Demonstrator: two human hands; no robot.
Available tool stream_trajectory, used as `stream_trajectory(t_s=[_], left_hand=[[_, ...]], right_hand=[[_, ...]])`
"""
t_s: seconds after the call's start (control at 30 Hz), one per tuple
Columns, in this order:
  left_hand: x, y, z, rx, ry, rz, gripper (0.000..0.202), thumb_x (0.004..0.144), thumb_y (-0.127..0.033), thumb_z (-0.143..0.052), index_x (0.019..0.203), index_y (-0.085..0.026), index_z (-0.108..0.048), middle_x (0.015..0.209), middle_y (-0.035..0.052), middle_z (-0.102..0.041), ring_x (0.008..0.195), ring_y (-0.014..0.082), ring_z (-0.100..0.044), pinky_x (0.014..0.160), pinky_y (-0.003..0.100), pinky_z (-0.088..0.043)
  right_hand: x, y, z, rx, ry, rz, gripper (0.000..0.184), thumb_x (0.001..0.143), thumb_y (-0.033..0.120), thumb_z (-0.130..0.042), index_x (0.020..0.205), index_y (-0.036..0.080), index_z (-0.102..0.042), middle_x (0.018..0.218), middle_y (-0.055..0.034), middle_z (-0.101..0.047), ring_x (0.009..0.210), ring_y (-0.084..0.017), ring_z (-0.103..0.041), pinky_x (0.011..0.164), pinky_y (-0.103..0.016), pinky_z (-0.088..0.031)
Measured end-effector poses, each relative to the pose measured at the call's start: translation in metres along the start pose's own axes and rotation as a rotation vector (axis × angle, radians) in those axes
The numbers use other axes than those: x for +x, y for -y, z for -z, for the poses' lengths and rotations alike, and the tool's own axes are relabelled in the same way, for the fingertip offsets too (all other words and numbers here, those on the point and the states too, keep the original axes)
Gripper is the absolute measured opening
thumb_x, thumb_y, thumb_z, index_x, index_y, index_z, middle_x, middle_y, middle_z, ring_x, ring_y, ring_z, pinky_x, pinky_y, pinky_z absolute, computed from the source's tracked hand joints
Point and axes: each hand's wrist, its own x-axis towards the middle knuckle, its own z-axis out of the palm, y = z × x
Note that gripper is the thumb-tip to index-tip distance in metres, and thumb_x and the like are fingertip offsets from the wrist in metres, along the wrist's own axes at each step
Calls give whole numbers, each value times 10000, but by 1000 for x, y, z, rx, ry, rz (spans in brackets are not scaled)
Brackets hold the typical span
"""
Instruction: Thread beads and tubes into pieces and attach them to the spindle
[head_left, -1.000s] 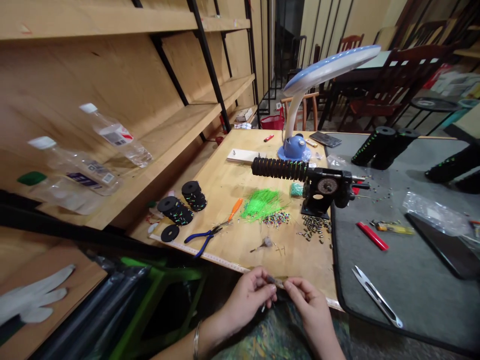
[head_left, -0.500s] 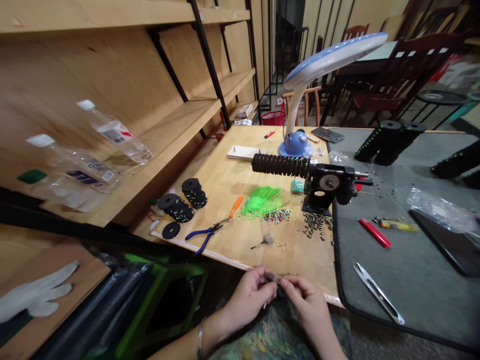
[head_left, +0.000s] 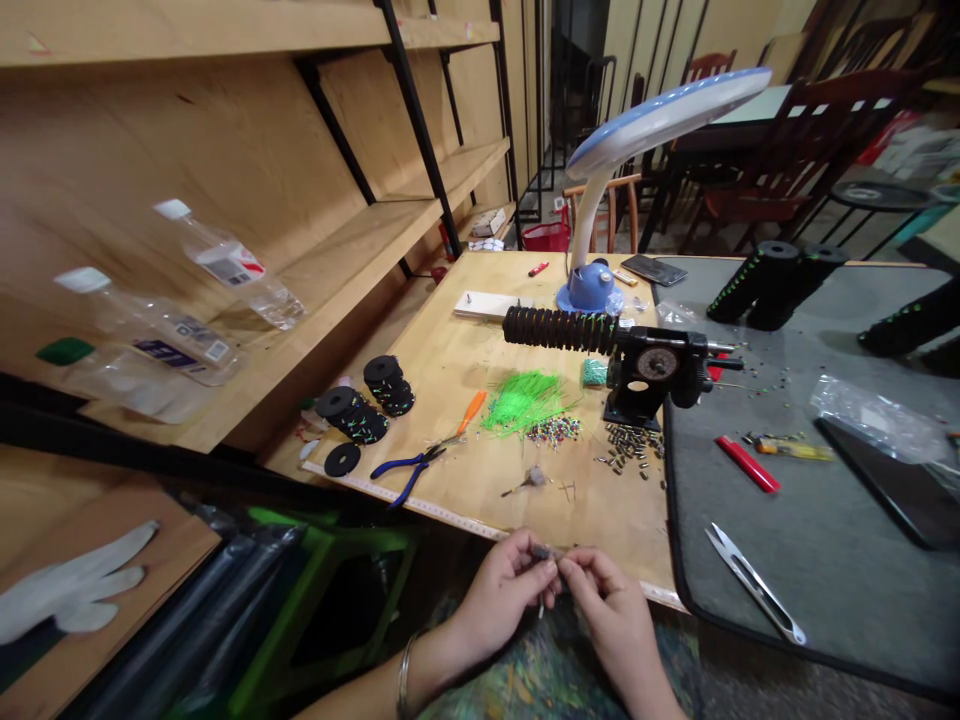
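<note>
Both my hands meet just over the table's front edge, fingertips almost touching. My left hand (head_left: 504,592) is closed in a pinch round a small grey piece (head_left: 539,552), most of it covered by the fingers; a thin pale end pokes out below. With thumb and forefinger pressed together, my right hand (head_left: 611,595) meets the same spot, and what it grips is too small to make out. Beyond them on the wood lie a grey tuft on a thin stem (head_left: 533,478), a few short pins (head_left: 566,489), green strands (head_left: 529,402), coloured beads (head_left: 553,430) and small metal cylinders (head_left: 632,446).
Blue-handled pliers (head_left: 411,472) and black foam spools (head_left: 350,415) lie at left. A black clamp device (head_left: 649,365) holding a ribbed black roll and a blue lamp (head_left: 589,290) stand behind. Thread snips (head_left: 754,585) and a red stick (head_left: 748,464) rest on the grey mat (head_left: 720,500).
My hands stay together in nearly the same place. The left fingers have shifted slightly to the right around the small grey piece, and the pale end below has moved a little right.
</note>
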Motion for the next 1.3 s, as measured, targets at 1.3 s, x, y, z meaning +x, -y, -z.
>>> stream_trajectory(t_s=[1.3], left_hand=[[2, 6, 2, 348, -176, -232, 192, 878, -358, -533, 812, -180, -503, 605, -50, -448, 555, 111, -447, 553, 223, -369]], right_hand=[[9, 15, 11, -28, 202, -83, 230, 722, 365, -565, 588, 204, -470, 531, 75, -342, 532, -114, -305, 517, -241, -251]])
